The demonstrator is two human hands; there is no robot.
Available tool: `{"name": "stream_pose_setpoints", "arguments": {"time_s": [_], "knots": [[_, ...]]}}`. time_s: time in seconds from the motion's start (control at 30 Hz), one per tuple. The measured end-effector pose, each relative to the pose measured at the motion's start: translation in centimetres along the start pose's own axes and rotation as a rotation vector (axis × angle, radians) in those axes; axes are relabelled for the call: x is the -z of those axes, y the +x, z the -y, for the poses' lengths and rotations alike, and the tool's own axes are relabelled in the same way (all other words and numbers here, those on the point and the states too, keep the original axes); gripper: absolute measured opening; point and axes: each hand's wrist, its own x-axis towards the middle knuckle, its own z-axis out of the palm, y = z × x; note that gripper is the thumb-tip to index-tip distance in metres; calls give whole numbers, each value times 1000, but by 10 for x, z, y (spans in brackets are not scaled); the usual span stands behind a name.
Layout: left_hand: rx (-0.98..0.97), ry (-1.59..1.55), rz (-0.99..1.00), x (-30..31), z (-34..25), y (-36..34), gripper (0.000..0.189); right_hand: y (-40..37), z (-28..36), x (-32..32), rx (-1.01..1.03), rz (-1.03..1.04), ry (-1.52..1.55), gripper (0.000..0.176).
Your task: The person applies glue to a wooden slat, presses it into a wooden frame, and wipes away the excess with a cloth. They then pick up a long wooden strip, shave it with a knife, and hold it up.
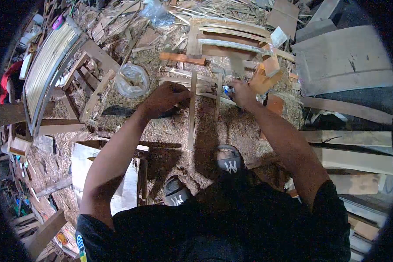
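A long thin wood strip (192,111) stands nearly vertical in the view, and my left hand (167,99) is closed at its left side, fingers against it. My right hand (242,94) is closed round a small white and blue object (226,89), too small to name. Between the two hands lies a shorter wood strip (218,98), just left of the small object. Under and beside my left hand is a dark curved piece (118,111). Several thin light strips (179,73) lie beyond the hands.
A clear plastic bag (132,81) sits left of my left hand. Farther off stands a curved slatted wooden frame (236,30). A white box (85,168) is at lower left, boards (353,102) at right. Two slippers (230,163) show below, on shavings.
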Motion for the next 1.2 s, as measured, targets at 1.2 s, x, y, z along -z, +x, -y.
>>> {"name": "stream_pose_setpoints", "arguments": {"time_s": [1.2], "knots": [[-142,-41,-23,-15,-26,-1,36,-17,68,100,2,-311,499,26]]}}
